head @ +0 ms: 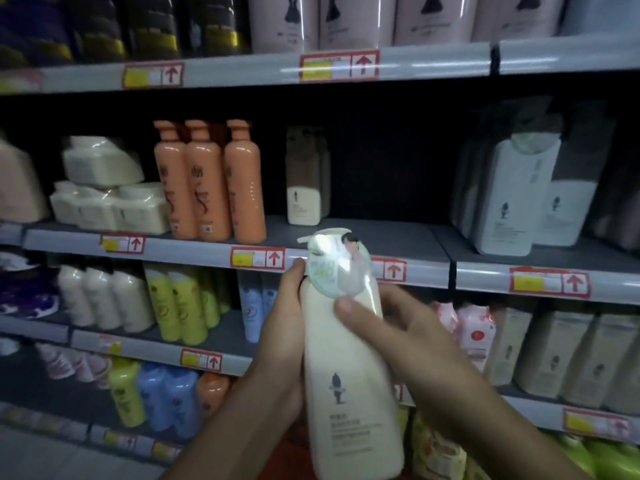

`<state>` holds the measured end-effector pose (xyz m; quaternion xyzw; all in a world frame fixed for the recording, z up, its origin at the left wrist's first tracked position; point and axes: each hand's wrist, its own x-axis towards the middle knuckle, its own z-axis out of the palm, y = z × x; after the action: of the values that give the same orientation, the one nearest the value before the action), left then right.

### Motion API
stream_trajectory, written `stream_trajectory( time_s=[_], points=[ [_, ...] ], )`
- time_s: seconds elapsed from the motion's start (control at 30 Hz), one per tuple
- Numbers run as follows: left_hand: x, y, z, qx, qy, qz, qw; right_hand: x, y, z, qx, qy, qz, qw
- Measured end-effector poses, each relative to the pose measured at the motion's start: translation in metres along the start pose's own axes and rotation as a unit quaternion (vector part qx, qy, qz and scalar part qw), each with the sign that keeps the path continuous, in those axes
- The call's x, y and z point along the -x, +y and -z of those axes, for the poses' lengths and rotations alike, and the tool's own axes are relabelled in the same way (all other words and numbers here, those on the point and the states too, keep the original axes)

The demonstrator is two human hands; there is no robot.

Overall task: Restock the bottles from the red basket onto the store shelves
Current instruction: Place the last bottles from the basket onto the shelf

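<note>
I held the tall cream plastic pump bottle (pixel 349 368) just below the grey shelf (pixel 398 237), left hand (pixel 287 327) and right hand (pixel 398 341) wrapped around it; it looked heavy and slick, best gripped mid-body.

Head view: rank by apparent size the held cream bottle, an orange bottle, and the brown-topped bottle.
1. Cream bottle, though nearness inflates it.
2. Orange bottle.
3. Brown-topped bottle, set farther back, so unsure.

Dim aisle; grey shelf rails (pixel 346 252) carry red-framed price tags (pixel 258 258).
</note>
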<state>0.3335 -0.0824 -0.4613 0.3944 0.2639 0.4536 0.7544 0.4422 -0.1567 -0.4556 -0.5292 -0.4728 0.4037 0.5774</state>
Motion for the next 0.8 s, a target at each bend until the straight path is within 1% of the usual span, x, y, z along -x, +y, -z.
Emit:
stream_trajectory(
  time_s=[0.03, 0.07, 0.13, 0.2, 0.27, 0.3, 0.33, 0.4, 0.43, 0.47, 0.6, 0.7, 0.8],
  points=[
    [-0.003, 0.006, -0.001, -0.017, 0.010, -0.012, 1.000, 0.004, 0.000, 0.000, -0.013, -0.021, 0.004, 1.000],
    [-0.011, 0.009, -0.002, -0.055, 0.025, -0.032, 0.998, 0.004, 0.000, 0.001, -0.036, -0.016, 0.021, 0.999],
    [-0.019, 0.016, -0.015, -0.147, 0.069, -0.078, 0.984, -0.002, 0.000, 0.003, -0.081, 0.039, 0.068, 0.994],
    [-0.025, 0.023, -0.031, -0.207, 0.101, -0.148, 0.962, -0.013, -0.003, 0.006, -0.108, 0.097, 0.109, 0.983],
    [-0.033, 0.026, -0.040, -0.265, 0.094, -0.236, 0.930, -0.026, -0.013, 0.011, -0.122, 0.133, 0.149, 0.972],
    [-0.036, 0.026, -0.042, -0.288, 0.070, -0.264, 0.918, -0.035, -0.018, 0.016, -0.122, 0.138, 0.173, 0.968],
    [-0.038, 0.025, -0.040, -0.296, 0.031, -0.264, 0.918, -0.045, -0.024, 0.022, -0.117, 0.138, 0.197, 0.963],
    [-0.047, 0.022, -0.037, -0.314, -0.046, -0.234, 0.919, -0.068, -0.035, 0.031, -0.103, 0.137, 0.235, 0.957],
    [-0.054, 0.021, -0.036, -0.333, -0.069, -0.234, 0.911, -0.080, -0.039, 0.035, -0.100, 0.135, 0.248, 0.954],
    [-0.063, 0.021, -0.035, -0.350, -0.071, -0.248, 0.901, -0.093, -0.042, 0.037, -0.096, 0.129, 0.258, 0.953],
    [-0.112, 0.040, -0.040, -0.375, 0.004, -0.291, 0.880, -0.149, -0.050, 0.041, -0.076, 0.092, 0.287, 0.950],
    [-0.152, 0.052, -0.042, -0.380, 0.037, -0.291, 0.877, -0.193, -0.058, 0.044, -0.029, 0.088, 0.301, 0.949],
    [-0.192, 0.059, -0.041, -0.387, 0.062, -0.279, 0.877, -0.237, -0.060, 0.047, 0.051, 0.104, 0.281, 0.953]
  ],
)
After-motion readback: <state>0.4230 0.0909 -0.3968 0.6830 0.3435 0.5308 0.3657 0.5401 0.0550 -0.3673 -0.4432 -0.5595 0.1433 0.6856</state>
